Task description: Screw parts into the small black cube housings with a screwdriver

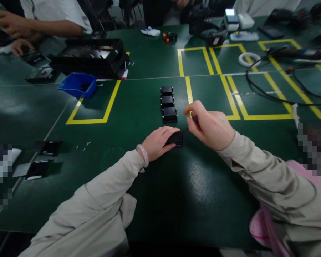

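My left hand, with a pale bracelet at its wrist, presses a small black box against the green table. Its thumb and fingers lie along opposite sides of the box. My right hand is closed around the dark handle of a thin-shafted screwdriver. The shaft slants down to the box's right end; its exact contact point is too small to make out. Just beyond stand three similar black boxes in a column, with small shiny screws showing at their sides.
Several loose screws lie to the left, near dark flat parts. A blue bin stands by stacked black trays. Yellow tape marks the table. A black cable runs at right. A co-worker's hand shows far left.
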A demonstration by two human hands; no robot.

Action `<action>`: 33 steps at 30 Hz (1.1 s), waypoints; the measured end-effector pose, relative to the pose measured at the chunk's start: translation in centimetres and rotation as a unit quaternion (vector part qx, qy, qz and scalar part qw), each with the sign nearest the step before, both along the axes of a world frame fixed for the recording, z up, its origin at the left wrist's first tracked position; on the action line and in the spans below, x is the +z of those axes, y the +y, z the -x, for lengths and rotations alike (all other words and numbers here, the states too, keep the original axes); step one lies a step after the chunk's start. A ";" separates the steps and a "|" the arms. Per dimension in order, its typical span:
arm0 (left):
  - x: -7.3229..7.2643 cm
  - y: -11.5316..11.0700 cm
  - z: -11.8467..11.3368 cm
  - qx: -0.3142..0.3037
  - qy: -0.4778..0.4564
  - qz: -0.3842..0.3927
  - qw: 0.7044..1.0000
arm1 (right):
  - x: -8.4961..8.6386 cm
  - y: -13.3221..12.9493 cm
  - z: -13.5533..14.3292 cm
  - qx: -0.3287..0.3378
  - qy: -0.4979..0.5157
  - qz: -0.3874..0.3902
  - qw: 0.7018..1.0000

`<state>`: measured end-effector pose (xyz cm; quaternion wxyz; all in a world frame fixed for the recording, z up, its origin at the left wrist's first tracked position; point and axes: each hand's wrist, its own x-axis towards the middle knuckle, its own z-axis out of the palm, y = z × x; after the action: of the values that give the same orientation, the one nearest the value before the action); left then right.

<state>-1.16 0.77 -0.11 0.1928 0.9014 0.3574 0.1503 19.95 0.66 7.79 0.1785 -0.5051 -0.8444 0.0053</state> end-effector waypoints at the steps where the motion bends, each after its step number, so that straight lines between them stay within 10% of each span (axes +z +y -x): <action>1: 0.0 0.0 0.0 0.000 0.000 -0.001 1.000 | 0.0 0.0 0.0 0.000 0.004 -0.002 1.000; 33: -0.1 0.0 0.1 -0.001 -0.006 0.004 1.000 | 0.0 0.0 0.0 0.002 -0.004 -0.004 1.000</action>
<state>-1.24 0.80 -0.21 0.1983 0.9002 0.3559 0.1539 19.91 0.65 7.83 0.1771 -0.5026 -0.8462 0.0001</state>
